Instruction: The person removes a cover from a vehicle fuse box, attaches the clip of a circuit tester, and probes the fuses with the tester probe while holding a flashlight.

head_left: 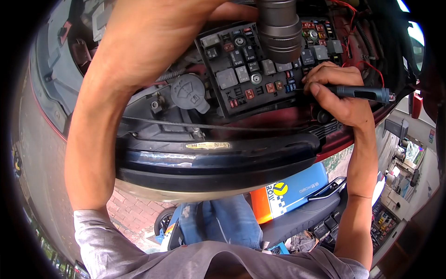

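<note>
My right hand (337, 93) is closed around a dark pen-shaped electrical tester (360, 93). The tester's thin tip points left, close to small blue fuses (290, 86) in the open fuse box (274, 98); contact cannot be made out. At the top, my left hand (186, 14) is partly cut off by the frame edge. One finger reaches behind a dark ribbed cylinder, which looks like a flashlight (278, 37) and hangs over the fuse box. The left hand seems to grip it, its other fingers being out of view.
Left of the fuse box is a grey round reservoir cap (188, 92). Red wires (350, 32) run along the right side. The car's front edge (213, 160) lies before me, and a scooter with a blue-orange panel (297, 188) stands below.
</note>
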`<state>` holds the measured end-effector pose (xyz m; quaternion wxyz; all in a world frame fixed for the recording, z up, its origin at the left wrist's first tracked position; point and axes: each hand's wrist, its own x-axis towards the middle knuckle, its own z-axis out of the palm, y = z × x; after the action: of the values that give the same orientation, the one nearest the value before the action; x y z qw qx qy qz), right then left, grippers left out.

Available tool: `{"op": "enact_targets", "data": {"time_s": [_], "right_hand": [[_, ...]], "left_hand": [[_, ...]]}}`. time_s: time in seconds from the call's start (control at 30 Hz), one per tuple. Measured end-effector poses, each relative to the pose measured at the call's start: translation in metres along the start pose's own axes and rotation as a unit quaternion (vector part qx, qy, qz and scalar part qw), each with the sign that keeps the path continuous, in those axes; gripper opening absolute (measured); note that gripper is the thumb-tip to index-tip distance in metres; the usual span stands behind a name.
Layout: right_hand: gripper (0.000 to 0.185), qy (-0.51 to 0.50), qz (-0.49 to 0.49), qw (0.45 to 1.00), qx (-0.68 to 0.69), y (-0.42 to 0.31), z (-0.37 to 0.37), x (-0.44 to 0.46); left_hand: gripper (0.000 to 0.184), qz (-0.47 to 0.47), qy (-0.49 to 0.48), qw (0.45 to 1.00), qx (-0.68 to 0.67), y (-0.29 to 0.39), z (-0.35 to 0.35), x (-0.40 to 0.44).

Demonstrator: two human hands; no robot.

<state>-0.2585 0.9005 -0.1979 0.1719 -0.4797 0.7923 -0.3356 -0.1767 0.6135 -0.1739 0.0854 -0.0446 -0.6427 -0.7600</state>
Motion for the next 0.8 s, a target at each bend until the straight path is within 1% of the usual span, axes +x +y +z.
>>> {"op": "enact_targets", "data": {"time_s": [0.03, 0.07, 0.13, 0.17, 0.23, 0.27, 0.37, 0.4, 0.47, 0.5, 0.57, 0.67, 0.8], "right_hand": [[0.011, -0.001, -0.002, 1.0, -0.001, 0.0, 0.0, 0.0], [0.011, -0.001, 0.004, 1.0, 0.003, -0.001, 0.0, 0.0], [0.01, -0.001, 0.018, 1.0, 0.009, -0.004, 0.0, 0.001], [0.01, 0.001, 0.016, 1.0, 0.008, -0.004, 0.0, 0.001], [0.009, 0.004, 0.015, 1.0, 0.003, -0.004, 0.001, 0.001], [0.008, 0.004, 0.018, 1.0, 0.002, -0.004, 0.001, 0.0], [0.007, 0.001, 0.012, 1.0, -0.002, -0.002, 0.0, 0.001], [0.007, -0.002, 0.003, 1.0, -0.009, -0.002, 0.0, 0.001], [0.007, -0.002, -0.001, 1.0, -0.011, -0.002, -0.001, 0.002], [0.007, 0.001, 0.004, 1.0, -0.007, -0.003, 0.0, 0.002], [0.007, 0.005, 0.012, 1.0, -0.003, -0.004, 0.0, 0.001], [0.007, 0.004, 0.016, 1.0, 0.003, -0.003, 0.001, 0.0], [0.007, 0.007, 0.02, 1.0, 0.002, -0.005, 0.001, 0.0]], "left_hand": [[0.05, -0.01, 0.022, 0.999, 0.02, 0.004, 0.004, -0.002], [0.05, -0.029, 0.023, 0.999, 0.017, 0.011, 0.005, -0.001], [0.048, -0.024, 0.002, 0.999, -0.028, 0.007, 0.0, 0.0], [0.048, 0.001, -0.021, 0.997, -0.072, -0.008, -0.009, 0.002], [0.047, 0.005, -0.031, 0.995, -0.1, -0.008, -0.007, 0.004], [0.047, -0.018, -0.016, 0.996, -0.082, -0.002, -0.006, 0.001], [0.049, 0.024, -0.073, 0.992, -0.105, -0.019, -0.02, 0.004], [0.049, 0.043, -0.109, 0.984, -0.136, -0.023, -0.024, 0.009], [0.051, 0.047, -0.09, 0.986, -0.132, -0.025, -0.022, 0.007], [0.051, 0.033, -0.035, 0.994, -0.097, -0.014, -0.005, 0.0], [0.052, 0.009, 0.012, 0.998, -0.053, -0.006, 0.002, -0.002], [0.053, -0.016, 0.004, 0.999, -0.035, -0.005, -0.005, -0.001], [0.053, -0.023, -0.009, 0.998, -0.055, -0.004, -0.007, 0.0]]}}
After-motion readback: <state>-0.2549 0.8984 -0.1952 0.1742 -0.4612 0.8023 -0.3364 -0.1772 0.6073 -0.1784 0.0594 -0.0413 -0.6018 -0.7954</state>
